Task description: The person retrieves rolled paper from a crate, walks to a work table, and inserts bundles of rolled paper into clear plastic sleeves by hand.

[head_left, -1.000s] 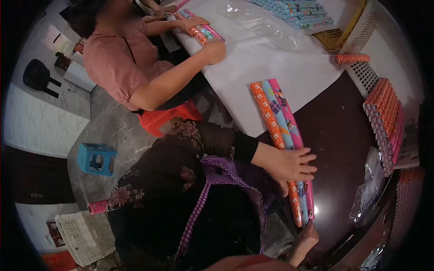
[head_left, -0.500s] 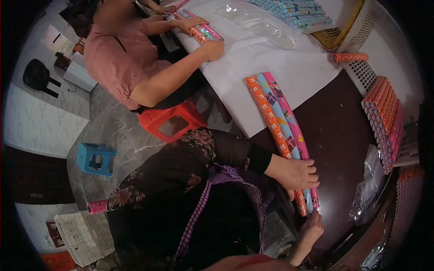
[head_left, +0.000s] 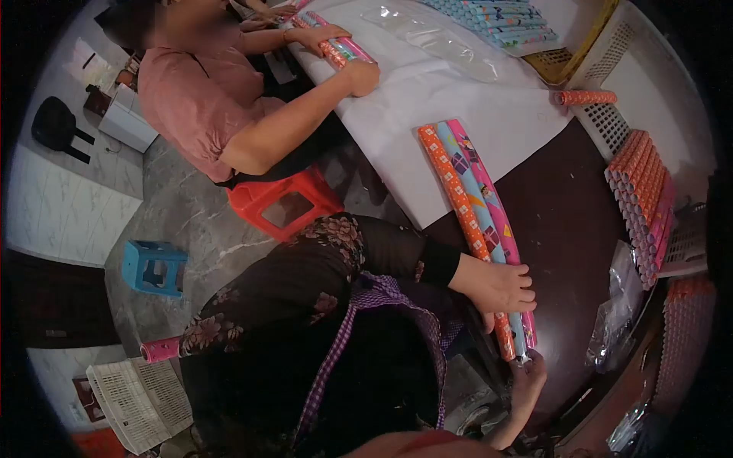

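Observation:
Three patterned rolls, orange point(head_left: 456, 192), light blue point(head_left: 477, 200) and pink point(head_left: 496, 210), lie side by side across a white sheet and the dark tabletop. My left hand point(head_left: 500, 288) is wrapped over them near their lower end, thumb on the orange side and fingers over the pink side. At that lower end, my right hand point(head_left: 528, 375) pinches clear film point(head_left: 522, 357) that sticks out past the rolls. Its fingertips are bent together and partly hidden.
A co-worker in a pink top point(head_left: 195, 103) holds similar rolls point(head_left: 336, 52) on the white sheet point(head_left: 397, 126). Orange and pink rolls point(head_left: 641, 191) are stacked at right, near clear bags point(head_left: 615, 309). Blue rolls point(head_left: 496, 21) lie at the top. Red point(head_left: 282, 202) and blue point(head_left: 155, 267) stools stand left.
The rolls have shifted up the view, away from my right side. My left hand sits closer to their lower end, its fingers less spread. My right hand has moved slightly up with the end.

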Demonstrator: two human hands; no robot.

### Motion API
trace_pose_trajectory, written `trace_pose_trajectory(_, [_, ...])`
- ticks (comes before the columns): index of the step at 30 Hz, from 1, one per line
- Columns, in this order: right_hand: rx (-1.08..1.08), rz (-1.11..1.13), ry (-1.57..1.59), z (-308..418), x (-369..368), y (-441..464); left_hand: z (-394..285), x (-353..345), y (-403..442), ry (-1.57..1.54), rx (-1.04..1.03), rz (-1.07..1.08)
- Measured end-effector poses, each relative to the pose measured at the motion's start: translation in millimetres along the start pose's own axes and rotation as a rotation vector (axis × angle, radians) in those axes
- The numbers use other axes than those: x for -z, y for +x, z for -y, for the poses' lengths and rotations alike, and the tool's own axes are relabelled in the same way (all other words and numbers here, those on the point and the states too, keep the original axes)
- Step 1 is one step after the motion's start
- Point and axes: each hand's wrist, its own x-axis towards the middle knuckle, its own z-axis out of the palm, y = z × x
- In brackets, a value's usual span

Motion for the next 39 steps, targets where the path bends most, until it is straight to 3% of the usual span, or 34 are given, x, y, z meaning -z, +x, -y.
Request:
trace_pose_trajectory(3, [-0.115, 0.182, 0.066, 24, 4, -8, -2, 3, -9, -0.028, -0.028, 0.074])
trace_pose_trajectory(5, [-0.153, 0.356, 0.261, 6, -2, -9, 0, -8, -17, 0.015, -0.127, -0.154])
trace_pose_trajectory(8, [-0.149, 0.4, 0.42, 17, -12, -22, -4, 0, -25, -0.002, -0.141, -0.084])
trace_pose_trajectory(12, [-0.089, 0.349, 0.366, -6, -38, -31, -12, 6, -44, 0.031, -0.124, -0.105])
trace_pose_trajectory(14, [-0.144, 0.244, 0.67, -1, -52, -41, -28, 9, -54, 0.049, 0.036, -0.184])
trace_pose_trajectory(15, [-0.143, 0.243, 0.669, 1, -57, -46, -41, 12, -61, 0.05, 0.036, -0.185])
trace_pose_trajectory(17, [-0.097, 0.185, 0.781, 6, -66, -57, -76, 19, -75, 0.04, 0.354, -0.247])
trace_pose_trajectory(21, [0.02, 0.182, 0.767, -6, -102, -63, -117, -5, -110, -0.132, 0.724, -0.606])
trace_pose_trajectory(23, [0.043, 0.229, 0.763, -20, -119, -56, -118, -27, -124, -0.354, 0.908, -0.885])
trace_pose_trajectory(25, [0.101, 0.27, 0.8, -25, -138, -41, -102, -57, -149, -0.945, 1.048, -1.041])
trace_pose_trajectory(26, [0.118, 0.314, 0.876, -31, -145, -34, -101, -59, -152, -0.955, 1.047, -1.025])
trace_pose_trajectory(28, [0.126, 0.357, 0.864, -40, -158, -27, -98, -54, -154, -1.61, 1.248, -0.893])
trace_pose_trajectory(30, [0.279, 0.387, 0.85, -41, -172, -25, -103, -65, -142, -1.642, 1.354, -0.864])
trace_pose_trajectory(32, [0.223, 0.461, 0.873, -47, -181, -23, -105, -80, -131, -1.678, 1.462, -0.821])
trace_pose_trajectory(34, [0.255, 0.582, 0.75, -43, -189, -17, -104, -102, -125, -1.848, 1.235, -0.944])
trace_pose_trajectory(36, [0.288, 0.573, 0.739, -37, -193, -15, -96, -111, -123, -2.02, 1.156, -0.907])
trace_pose_trajectory(38, [0.396, 0.557, 0.663, -35, -195, -11, -92, -110, -117, -2.247, 0.806, -0.833])
trace_pose_trajectory(39, [0.386, 0.547, 0.67, -33, -194, -11, -92, -111, -116, -2.288, 0.791, -0.873])
